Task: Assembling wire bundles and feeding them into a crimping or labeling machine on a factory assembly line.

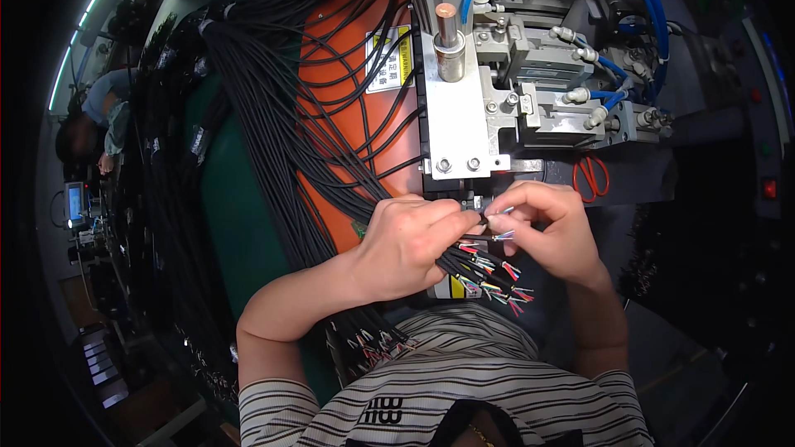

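Note:
My left hand [414, 240] is closed, thumb and forefinger pinched around a thin black cable just in front of the machine's white metal block [458, 116]. Close to its fingertips, my right hand [551, 228] is also closed in a pinch; what lies between its fingers is too small to make out. Below the left hand, a bundle of black cable ends [489, 271] fans out, their stripped tips showing red, white, green and blue wires. One cable end with pale and violet wires [503, 236] sticks out between the hands.
Long black cables [265, 116] run over an orange surface [339, 236] and a green one [224, 190]. Pneumatic cylinders [551, 62] with blue hoses [660, 0] stand at the back right. Red-handled scissors [590, 178] lie beside the machine. Another person [103, 116] works far left.

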A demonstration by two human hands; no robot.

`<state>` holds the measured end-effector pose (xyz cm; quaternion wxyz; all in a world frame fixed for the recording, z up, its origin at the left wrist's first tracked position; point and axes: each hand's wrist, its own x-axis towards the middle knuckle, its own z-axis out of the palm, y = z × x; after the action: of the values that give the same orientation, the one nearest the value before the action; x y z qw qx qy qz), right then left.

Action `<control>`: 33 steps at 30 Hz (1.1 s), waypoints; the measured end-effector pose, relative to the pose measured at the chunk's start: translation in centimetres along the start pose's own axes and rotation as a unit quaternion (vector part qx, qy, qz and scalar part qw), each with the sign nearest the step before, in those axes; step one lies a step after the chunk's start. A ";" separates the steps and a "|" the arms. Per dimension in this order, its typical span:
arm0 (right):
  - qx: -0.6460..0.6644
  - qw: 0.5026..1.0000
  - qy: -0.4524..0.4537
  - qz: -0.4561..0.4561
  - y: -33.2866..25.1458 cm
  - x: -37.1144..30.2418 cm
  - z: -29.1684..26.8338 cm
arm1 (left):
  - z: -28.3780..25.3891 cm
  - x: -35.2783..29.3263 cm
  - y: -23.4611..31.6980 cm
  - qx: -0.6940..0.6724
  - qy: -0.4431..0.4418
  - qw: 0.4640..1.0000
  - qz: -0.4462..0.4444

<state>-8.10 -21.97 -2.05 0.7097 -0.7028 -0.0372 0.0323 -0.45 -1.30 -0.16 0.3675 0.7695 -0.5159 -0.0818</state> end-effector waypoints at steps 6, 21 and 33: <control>0.305 0.931 -0.007 0.200 0.0 0.3 0.1 | 0.6 0.0 -0.4 0.030 0.067 0.995 0.072; -0.289 0.902 0.183 -0.264 2.0 -0.8 4.8 | 0.8 -0.4 0.5 0.039 0.088 0.995 0.010; 0.228 0.971 0.064 0.020 1.5 -0.8 2.3 | 0.7 -0.3 0.2 0.024 0.081 0.996 0.011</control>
<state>-9.08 -19.72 -3.58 0.8511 -0.5240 0.0307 0.0095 -1.12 -1.45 -0.61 0.3901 0.7766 -0.4948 -0.0031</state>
